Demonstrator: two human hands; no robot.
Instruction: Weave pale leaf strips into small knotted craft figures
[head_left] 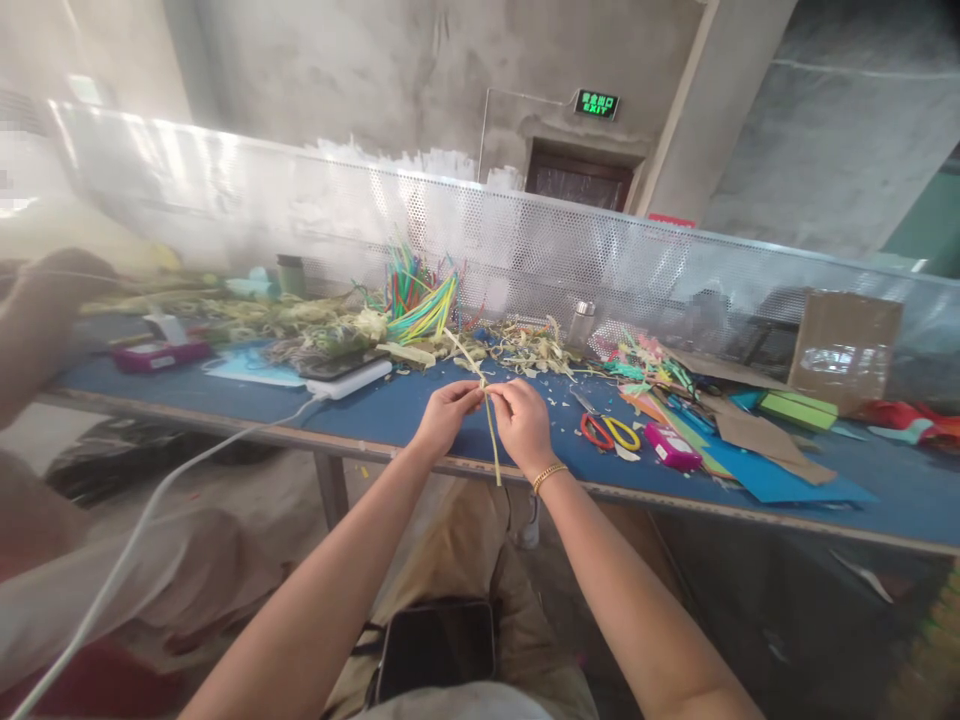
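A thin pale yellow-green strip (493, 440) runs between my two hands, one end pointing up and away, the other hanging below the fingers. My left hand (445, 415) is closed, pinching the strip near its middle. My right hand (523, 418), with a gold bracelet at its wrist, pinches the same strip from the other side. The fingertips of both hands almost meet, and they hide the spot where the strip is gripped. Scissors (609, 430) with red and yellow handles lie on the blue table just right of my right hand.
The blue table (420, 420) holds heaps of pale strips (300, 320), colourful pipe cleaners (420, 300), a magenta box (671, 447), blue paper (795, 478) and a white power strip (349, 380) with its cable. A perforated metal screen (510, 240) stands behind. Another person's blurred arm (37, 310) is at left.
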